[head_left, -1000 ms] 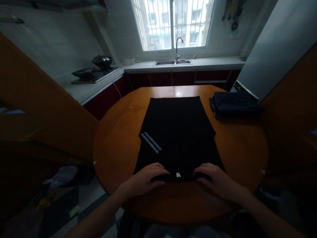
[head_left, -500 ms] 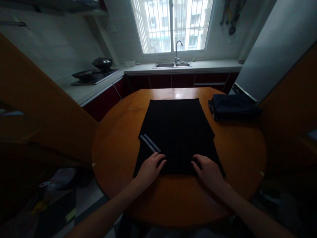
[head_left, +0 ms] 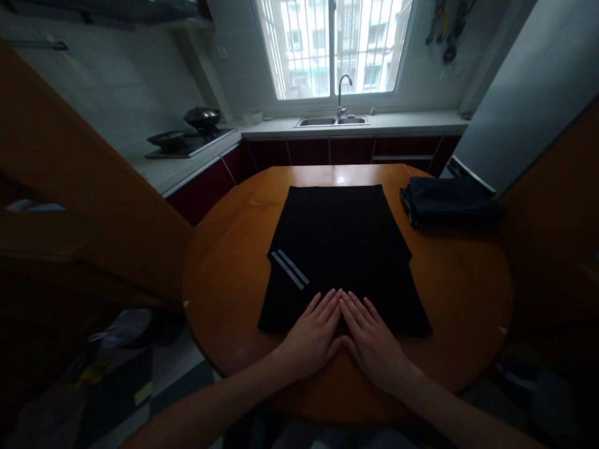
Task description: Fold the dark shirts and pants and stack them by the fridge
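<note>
A black garment [head_left: 344, 237], folded into a flat shape with two grey stripes on its left part, lies on the wooden table [head_left: 224, 268]. My left hand [head_left: 312, 333] rests flat on the garment's near edge, fingers stretched out and pointing away from me. Beside it, my right hand [head_left: 369, 337] lies flat in the same way. The fingertips and thumbs of both hands meet at the middle of the near edge. Neither hand grips anything.
A stack of folded dark clothes [head_left: 449, 202] sits at the table's right back. Beyond are a sink [head_left: 333, 121] with a tap, and a stove [head_left: 187, 146] with pans at left. A grey fridge [head_left: 515, 93] stands at right. A plastic bag [head_left: 126, 327] lies on the floor.
Both hands have moved inward from apart on the garment until they touch, their curled fingers now straightened flat. The view has shifted slightly; the garment keeps its place on the table.
</note>
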{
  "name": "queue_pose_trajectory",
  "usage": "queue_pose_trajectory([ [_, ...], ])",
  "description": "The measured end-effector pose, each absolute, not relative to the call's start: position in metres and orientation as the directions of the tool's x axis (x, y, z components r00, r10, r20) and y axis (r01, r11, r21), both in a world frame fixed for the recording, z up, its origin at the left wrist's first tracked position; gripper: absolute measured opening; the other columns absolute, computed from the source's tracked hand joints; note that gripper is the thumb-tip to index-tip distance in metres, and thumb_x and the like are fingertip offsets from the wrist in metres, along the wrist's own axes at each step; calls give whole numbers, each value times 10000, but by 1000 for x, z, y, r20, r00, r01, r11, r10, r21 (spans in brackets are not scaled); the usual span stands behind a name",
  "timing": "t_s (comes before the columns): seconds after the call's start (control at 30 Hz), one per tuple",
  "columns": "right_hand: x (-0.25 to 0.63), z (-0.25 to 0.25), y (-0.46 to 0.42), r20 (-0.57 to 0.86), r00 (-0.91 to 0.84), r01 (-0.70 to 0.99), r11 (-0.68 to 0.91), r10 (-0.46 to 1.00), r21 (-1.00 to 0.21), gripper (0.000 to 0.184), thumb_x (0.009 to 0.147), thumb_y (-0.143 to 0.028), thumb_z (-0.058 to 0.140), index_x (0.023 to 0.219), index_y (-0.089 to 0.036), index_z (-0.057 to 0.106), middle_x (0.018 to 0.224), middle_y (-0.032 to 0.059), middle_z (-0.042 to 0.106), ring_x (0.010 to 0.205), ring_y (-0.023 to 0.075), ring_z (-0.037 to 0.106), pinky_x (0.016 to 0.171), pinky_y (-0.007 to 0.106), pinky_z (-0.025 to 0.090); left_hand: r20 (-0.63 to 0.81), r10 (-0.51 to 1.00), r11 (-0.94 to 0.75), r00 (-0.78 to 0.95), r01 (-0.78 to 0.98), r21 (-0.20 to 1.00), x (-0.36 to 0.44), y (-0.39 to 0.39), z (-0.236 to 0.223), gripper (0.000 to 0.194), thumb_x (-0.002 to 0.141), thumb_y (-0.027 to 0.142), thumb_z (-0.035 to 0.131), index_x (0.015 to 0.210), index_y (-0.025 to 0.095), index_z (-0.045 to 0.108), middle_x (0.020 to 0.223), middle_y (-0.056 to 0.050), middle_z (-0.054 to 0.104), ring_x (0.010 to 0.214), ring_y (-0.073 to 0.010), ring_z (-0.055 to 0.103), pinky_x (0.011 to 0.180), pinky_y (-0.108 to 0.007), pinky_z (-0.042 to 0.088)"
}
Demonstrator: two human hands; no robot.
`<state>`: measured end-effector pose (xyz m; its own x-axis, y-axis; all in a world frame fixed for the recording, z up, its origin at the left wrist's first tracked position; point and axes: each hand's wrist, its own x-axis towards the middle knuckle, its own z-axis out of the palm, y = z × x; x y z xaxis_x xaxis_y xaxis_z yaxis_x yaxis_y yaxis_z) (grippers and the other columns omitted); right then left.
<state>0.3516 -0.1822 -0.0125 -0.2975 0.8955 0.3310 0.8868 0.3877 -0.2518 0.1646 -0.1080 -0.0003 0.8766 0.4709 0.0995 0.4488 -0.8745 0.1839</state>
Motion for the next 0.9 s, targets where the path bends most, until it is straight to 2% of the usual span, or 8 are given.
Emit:
queue_pose_trajectory([
  [0.13, 354, -21, -186, 277, -314, 891, 382, 908, -244, 718, 973, -326, 511, 1581, -110, 197, 1627, 149, 275, 1507, 263, 241, 1214, 481, 289, 105, 469, -874, 877, 444, 198, 161, -106, -1, 711, 1014, 417, 465, 1593, 141, 158, 1653, -130, 186, 1536, -246, 120, 1246, -454, 161],
  [0.33, 377, -25, -191, 250, -305, 895, 366, 919, -256, 695, 977, -328, 489, 1590, -169, 200, 1625, 125, 284, 1504, 269, 247, 1217, 536, 230, 107, 530, -841, 841, 506, 192, 141, -106, -3, 737, 1019, 448, 448, 1602, 150, 110, 1655, -129, 181, 1533, -246, 144, 1239, -451, 189],
  [0.47, 392, -22, -195, 238, -299, 903, 354, 924, -242, 696, 977, -337, 485, 1594, -199, 194, 1636, 105, 259, 1509, 270, 232, 1218, 547, 201, 104, 594, -803, 798, 580, 135, 118, -106, -7, 731, 1027, 453, 422, 1610, 178, 79, 1657, -118, 182, 1526, -265, 179, 1232, -488, 181],
  [0.6, 403, -24, -199, 240, -257, 936, 303, 936, -181, 728, 995, -393, 461, 1604, -165, 133, 1645, 117, 228, 1510, 267, 229, 1218, 530, 204, 105, 614, -789, 782, 611, 65, 102, -106, -9, 782, 1026, 494, 403, 1612, 168, 2, 1652, -136, 189, 1514, -268, 225, 1222, -473, 203],
  [0.7, 410, -28, -202, 252, -223, 956, 262, 942, -134, 756, 1003, -410, 439, 1606, -133, 77, 1634, 123, 260, 1513, 254, 220, 1223, 505, 198, 107, 628, -777, 771, 629, 23, 93, -109, -11, 785, 1030, 512, 377, 1611, 176, -30, 1647, -133, 208, 1506, -263, 251, 1217, -455, 222],
  [0.9, 417, -32, -209, 321, -135, 982, 170, 937, -84, 779, 1007, -457, 392, 1607, -163, -9, 1640, 137, 230, 1517, 302, 193, 1205, 621, 64, 131, 663, -742, 737, 670, -20, 78, -116, -18, 808, 1021, 518, 396, 1609, 183, -44, 1638, -122, 248, 1499, -270, 270, 1196, -484, 270],
])
